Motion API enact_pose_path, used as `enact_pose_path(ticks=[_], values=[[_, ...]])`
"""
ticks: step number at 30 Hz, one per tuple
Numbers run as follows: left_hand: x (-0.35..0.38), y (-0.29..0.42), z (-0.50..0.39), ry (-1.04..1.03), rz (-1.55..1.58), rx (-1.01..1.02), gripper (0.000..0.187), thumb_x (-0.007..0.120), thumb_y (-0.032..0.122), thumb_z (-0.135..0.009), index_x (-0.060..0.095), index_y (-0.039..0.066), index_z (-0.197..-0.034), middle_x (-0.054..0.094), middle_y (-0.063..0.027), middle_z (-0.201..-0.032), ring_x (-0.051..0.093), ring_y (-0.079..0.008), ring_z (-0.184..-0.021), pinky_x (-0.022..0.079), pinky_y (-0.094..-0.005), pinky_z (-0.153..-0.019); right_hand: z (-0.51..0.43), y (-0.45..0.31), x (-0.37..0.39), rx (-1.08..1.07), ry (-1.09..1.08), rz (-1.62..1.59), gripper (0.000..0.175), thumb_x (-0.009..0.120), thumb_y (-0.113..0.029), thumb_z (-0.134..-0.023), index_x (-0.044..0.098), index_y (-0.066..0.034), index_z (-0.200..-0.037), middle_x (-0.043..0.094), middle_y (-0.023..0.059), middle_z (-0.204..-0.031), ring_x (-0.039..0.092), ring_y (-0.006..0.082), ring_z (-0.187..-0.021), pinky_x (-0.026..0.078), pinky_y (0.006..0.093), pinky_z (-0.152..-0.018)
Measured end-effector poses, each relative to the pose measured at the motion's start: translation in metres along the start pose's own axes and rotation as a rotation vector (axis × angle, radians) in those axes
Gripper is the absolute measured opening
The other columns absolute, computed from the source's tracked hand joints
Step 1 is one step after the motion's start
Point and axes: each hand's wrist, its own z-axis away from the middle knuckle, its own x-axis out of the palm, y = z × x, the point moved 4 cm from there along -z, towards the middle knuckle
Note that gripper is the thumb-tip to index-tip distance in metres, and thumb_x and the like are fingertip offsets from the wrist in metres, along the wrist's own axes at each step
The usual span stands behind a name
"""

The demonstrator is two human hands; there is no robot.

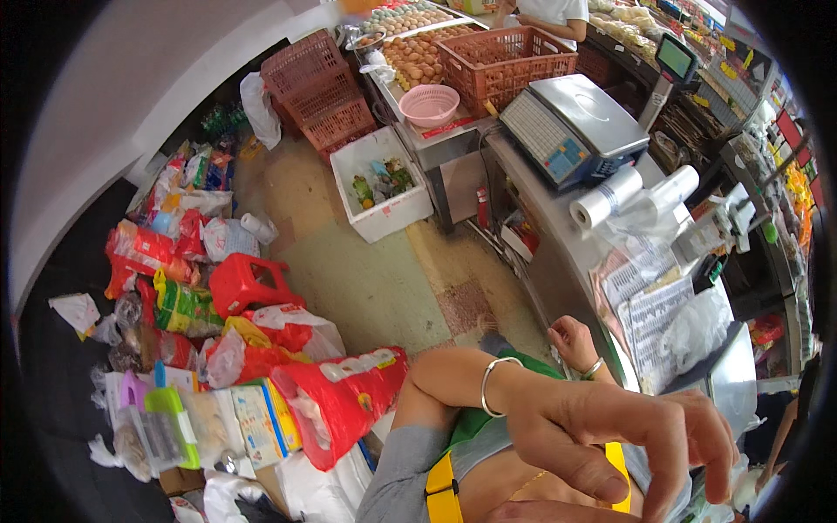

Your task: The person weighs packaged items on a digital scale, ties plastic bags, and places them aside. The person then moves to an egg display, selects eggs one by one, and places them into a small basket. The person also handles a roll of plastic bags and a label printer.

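Note:
My left hand [608, 425], a silver bangle at its wrist, is raised close to the camera over my chest. Its fingers are bent and apart, and nothing shows in them. Lower down, beside the counter edge, my right hand [573, 343] hangs with loosely curled fingers and no object visible in it; a bracelet circles that wrist. I wear a green apron [467, 428] with yellow straps [444, 487]. On the counter nearest my right hand lie printed sheets [654, 320] and a crumpled clear plastic bag [696, 330].
A weighing scale [585, 118] and plastic bag rolls [608, 196] stand on the metal counter. Beyond are eggs [415, 59] and a brown crate [507, 62], near a person in white. A foam box [392, 216], red stool [245, 284] and filled bags [346, 399] are at floor level.

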Motion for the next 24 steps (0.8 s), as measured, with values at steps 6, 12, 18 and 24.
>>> enact_pose_path(ticks=[6, 12, 18, 24], values=[[-0.096, 0.103, -0.009, 0.062, -0.287, -0.535, 0.012, 0.048, 0.018, -0.090, 0.057, 0.011, -0.089, 0.044, -0.0209, -0.121, 0.038, -0.0285, -0.117, 0.021, -0.0424, -0.099, -0.155, -0.008, 0.036, -0.160, -0.025, -0.002, 0.014, 0.061, -0.014, -0.078, 0.053, -0.0020, -0.075, 0.054, 0.0136, -0.070, 0.054, 0.0306, -0.062, 0.044, 0.0377, -0.057], [-0.213, 0.213, -0.029, 0.289, -0.564, -0.823, 0.018, 0.048, 0.013, -0.087, 0.047, 0.005, -0.103, 0.041, -0.0179, -0.125, 0.037, -0.0225, -0.119, 0.024, -0.0379, -0.102, -0.333, -0.012, 0.050, -0.304, 0.142, 0.078, 0.014, 0.060, -0.017, -0.077, 0.053, -0.0051, -0.075, 0.053, 0.0113, -0.073, 0.053, 0.0300, -0.073, 0.041, 0.0389, -0.064], [-0.368, 0.418, -0.001, 0.764, -1.504, -0.724, 0.023, 0.051, 0.007, -0.085, 0.048, 0.001, -0.107, 0.054, -0.0124, -0.112, 0.050, -0.0190, -0.104, 0.038, -0.0325, -0.093, -0.475, -0.045, 0.019, -0.275, 0.367, 0.112, 0.012, 0.060, -0.015, -0.078, 0.054, -0.0057, -0.073, 0.054, 0.0091, -0.073, 0.051, 0.0279, -0.074, 0.039, 0.0362, -0.068], [-0.541, 0.655, 0.087, 1.245, -1.847, -0.905, 0.031, 0.049, 0.011, -0.088, 0.043, 0.003, -0.117, 0.051, -0.0093, -0.113, 0.051, -0.0168, -0.099, 0.043, -0.0289, -0.084, -0.584, -0.042, -0.001, -0.150, 0.614, 0.198, 0.013, 0.059, -0.016, -0.079, 0.055, -0.0039, -0.074, 0.054, 0.0108, -0.075, 0.051, 0.0291, -0.076, 0.040, 0.0379, -0.070]])
